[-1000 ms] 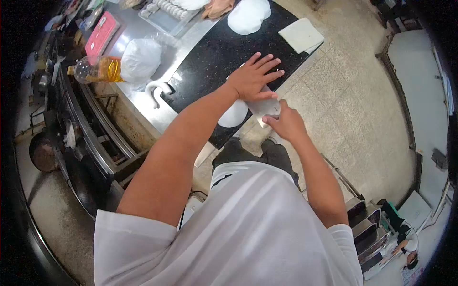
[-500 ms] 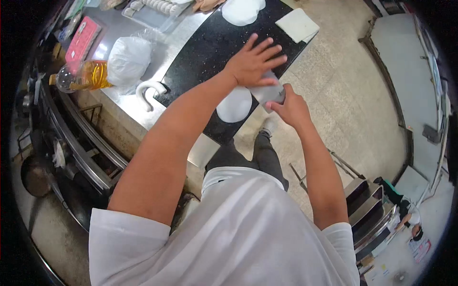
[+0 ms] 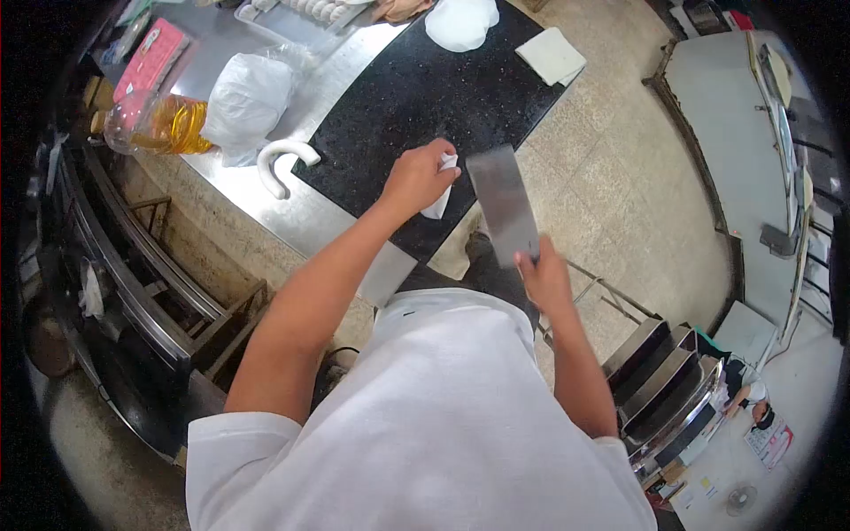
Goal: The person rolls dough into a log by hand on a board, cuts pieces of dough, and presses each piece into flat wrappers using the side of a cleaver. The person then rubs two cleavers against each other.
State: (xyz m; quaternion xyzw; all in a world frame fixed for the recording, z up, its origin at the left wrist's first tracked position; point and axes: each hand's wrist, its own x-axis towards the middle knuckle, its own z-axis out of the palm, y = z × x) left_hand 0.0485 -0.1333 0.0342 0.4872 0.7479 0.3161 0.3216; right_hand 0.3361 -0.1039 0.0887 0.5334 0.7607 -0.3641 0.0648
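Had the left hand [image 3: 418,181] curled closed, thumb and fingers pinching a thin white sheet, apparently dough [image 3: 438,206], hanging out at 4 to 5 o'clock from the knuckles; bunched tight at the top, likely for a firm hold on something limp. Placed over the near end of the black speckled slab [image 3: 390,115], toward its 6 o'clock, presumably for short reach from the torso. Wrapped the right hand [image 3: 547,279] round the handle end of a broad cleaver [image 3: 503,199], at 4 o'clock from the left hand, thumb by the blade base, probably to steady a wide flat blade. Aimed that blade toward 11 o'clock, mostly past the slab edge and apart from the sheet, perhaps giving the left fingers room. Could not tell blade contact with the slab; too blurred. Saw a white dough mound [image 3: 462,24] between 12 and 1 o'clock at the far end, likely parked out of the way. Spotted a folded off-white cloth [image 3: 551,57] between 1 and 2, at the slab edge, handy for reaching. Found a bent dough roll [image 3: 274,168] at 9, mostly on the steel worktop [image 3: 292,208], plus plastic bag [image 3: 250,102] and oil bottle [image 3: 164,122] beyond, probably to free slab space.
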